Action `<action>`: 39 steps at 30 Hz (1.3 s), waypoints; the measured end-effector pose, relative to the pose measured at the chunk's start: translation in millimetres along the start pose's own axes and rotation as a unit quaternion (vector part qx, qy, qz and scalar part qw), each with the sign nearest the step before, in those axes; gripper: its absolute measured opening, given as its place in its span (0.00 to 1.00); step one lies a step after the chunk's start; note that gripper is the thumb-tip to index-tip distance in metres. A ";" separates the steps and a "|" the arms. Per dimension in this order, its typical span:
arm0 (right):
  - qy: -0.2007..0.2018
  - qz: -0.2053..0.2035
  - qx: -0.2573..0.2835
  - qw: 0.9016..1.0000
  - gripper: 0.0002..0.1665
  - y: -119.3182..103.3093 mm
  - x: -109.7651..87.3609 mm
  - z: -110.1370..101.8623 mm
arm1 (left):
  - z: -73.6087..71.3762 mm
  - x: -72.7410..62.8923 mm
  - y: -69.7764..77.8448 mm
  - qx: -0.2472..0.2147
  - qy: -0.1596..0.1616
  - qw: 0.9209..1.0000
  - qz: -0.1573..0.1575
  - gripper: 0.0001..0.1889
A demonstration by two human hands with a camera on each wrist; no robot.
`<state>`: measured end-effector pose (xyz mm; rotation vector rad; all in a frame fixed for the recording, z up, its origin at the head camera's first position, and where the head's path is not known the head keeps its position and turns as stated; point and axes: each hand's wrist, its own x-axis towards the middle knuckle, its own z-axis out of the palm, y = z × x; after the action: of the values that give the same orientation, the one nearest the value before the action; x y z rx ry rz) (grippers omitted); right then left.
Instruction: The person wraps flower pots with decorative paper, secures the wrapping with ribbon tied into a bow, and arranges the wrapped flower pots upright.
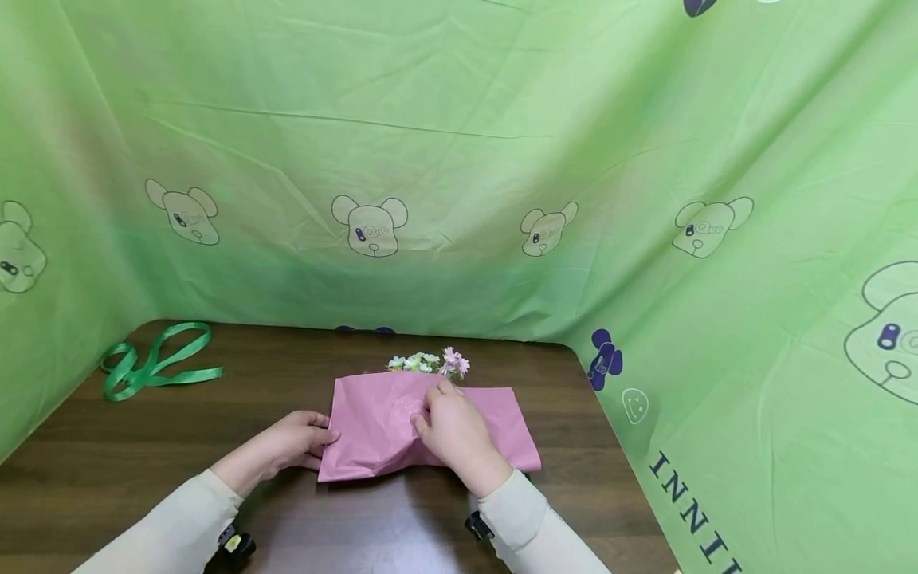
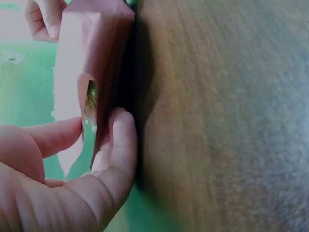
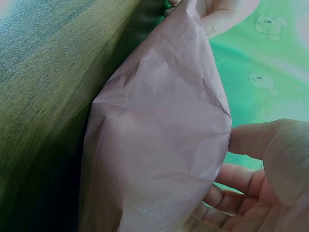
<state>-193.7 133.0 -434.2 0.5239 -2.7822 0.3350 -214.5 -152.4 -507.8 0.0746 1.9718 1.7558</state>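
Partly-hiding flowers (image 1: 416,363), pink paper (image 1: 373,434) is pinched by the left hand (image 1: 300,437); right hand (image 1: 457,424) touches it, grip unclear; green ribbon (image 1: 148,373) lies apart.

Brown wood-grain worktop (image 1: 280,375) bounded at the back and both sides by hanging green cloth (image 1: 459,88), creased and loosely folded. The rear panel carries a row of outlined bear heads (image 1: 370,231), each with one dark, pill-shaped eye; further heads appear on the side panels. Right panel, lower part: a dark purple figure (image 1: 606,360), a white-outlined smiling face (image 1: 635,406) and dark capital lettering (image 1: 692,514). A pale sheen (image 1: 380,526) marks reflected light on the worktop's near part.
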 end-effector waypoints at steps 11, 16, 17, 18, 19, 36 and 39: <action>-0.010 0.011 0.001 1.000 0.17 -6.1 -3.7 4.1 | -1.1 -0.9 -11.2 -0.023 -0.022 0.999 -0.004 0.06; -0.009 0.008 -0.008 1.000 0.19 -11.6 -5.2 6.6 | -0.8 -1.8 -13.3 -0.021 -0.008 1.000 -0.013 0.04; -0.007 0.007 -0.012 1.000 0.19 -12.8 -5.3 7.0 | -0.7 -2.1 -13.4 -0.021 -0.007 1.000 -0.015 0.03; -0.006 0.007 -0.016 1.000 0.20 -13.9 -5.2 7.5 | -0.6 -2.3 -13.4 -0.021 -0.006 1.000 -0.018 0.03; -0.006 0.007 -0.019 1.000 0.20 -14.9 -5.0 8.0 | -0.4 -2.5 -13.4 -0.021 -0.005 1.000 -0.021 0.03; -0.002 0.073 -0.018 0.997 0.24 -16.3 11.3 6.3 | 10.3 14.5 8.6 -0.016 0.026 0.998 -0.058 0.03; 0.006 0.080 -0.027 0.996 0.27 -17.6 10.6 12.9 | 15.2 13.2 8.8 -0.010 0.042 0.997 -0.059 0.05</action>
<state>-199.5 110.1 -439.7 0.2859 -2.8198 0.2936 -222.5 -132.2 -504.5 -0.1206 1.9747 1.7276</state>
